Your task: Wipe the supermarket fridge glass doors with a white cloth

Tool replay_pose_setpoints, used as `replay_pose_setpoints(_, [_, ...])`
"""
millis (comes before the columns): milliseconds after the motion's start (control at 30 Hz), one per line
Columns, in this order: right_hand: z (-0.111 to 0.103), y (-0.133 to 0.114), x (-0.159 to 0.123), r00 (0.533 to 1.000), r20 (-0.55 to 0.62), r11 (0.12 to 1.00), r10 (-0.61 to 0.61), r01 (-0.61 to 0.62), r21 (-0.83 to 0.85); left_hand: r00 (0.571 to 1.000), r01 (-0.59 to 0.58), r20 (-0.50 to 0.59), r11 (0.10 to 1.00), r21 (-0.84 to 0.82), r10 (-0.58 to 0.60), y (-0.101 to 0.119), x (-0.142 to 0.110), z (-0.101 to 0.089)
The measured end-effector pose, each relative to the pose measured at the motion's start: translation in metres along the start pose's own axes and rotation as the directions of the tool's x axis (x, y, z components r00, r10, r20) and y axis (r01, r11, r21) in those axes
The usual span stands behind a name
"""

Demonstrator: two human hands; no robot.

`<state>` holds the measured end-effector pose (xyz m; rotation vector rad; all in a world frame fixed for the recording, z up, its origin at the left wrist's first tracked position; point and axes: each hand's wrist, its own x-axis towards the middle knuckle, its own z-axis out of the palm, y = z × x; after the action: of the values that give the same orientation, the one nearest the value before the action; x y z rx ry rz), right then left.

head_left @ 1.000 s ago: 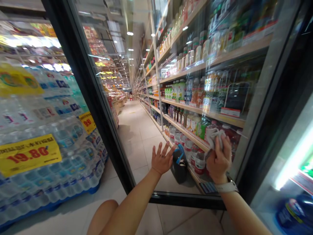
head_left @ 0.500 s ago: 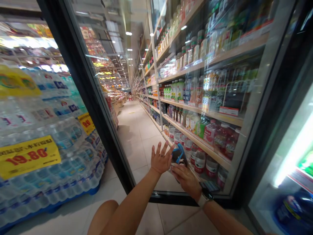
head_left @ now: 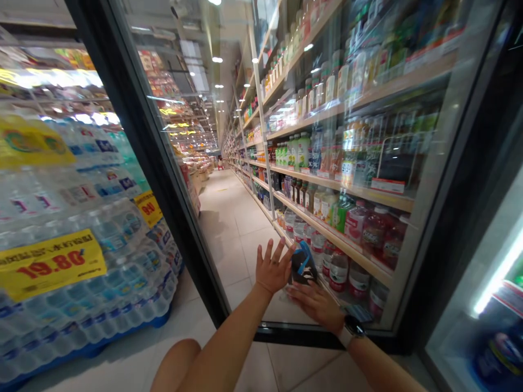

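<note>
In the head view, my left hand is open, fingers spread, against the lower part of a glass door with a black frame. Close beside it on the right, my right hand presses low on the pane, its fingers stretched toward the left. The pale cloth it holds is mostly hidden under the palm and fingers. A watch with a pale strap is on the right wrist. Behind my fingers, a dark bag with a blue strap shows in the glass.
Stacked water bottle packs with a yellow price sign stand on a blue pallet at left. Shelves of bottled drinks appear in the glass at right. The thick door frame slants down at left. A blue container sits at lower right.
My right hand has come down and left across the glass with the cloth, from the right side to beside my left hand. The left hand stays spread in place.
</note>
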<state>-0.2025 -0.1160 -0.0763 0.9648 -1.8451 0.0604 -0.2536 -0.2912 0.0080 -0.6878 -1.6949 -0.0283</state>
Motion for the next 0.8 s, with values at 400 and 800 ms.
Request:
replay_pose_setpoints(400, [-0.064,0.06,0.032,0.925,-0.257,0.906,0.279,-0.342,-0.248,1.0,0.005,0.011,1.0,0.004,-0.005,-0.001,0.001,0.001])
replay_pose_setpoints(800, [-0.098,0.106,0.028,0.439,-0.744,0.613,0.504,-0.789,-0.05,1.0,0.011,0.014,1.0,0.002,-0.011,0.0,0.001,0.0])
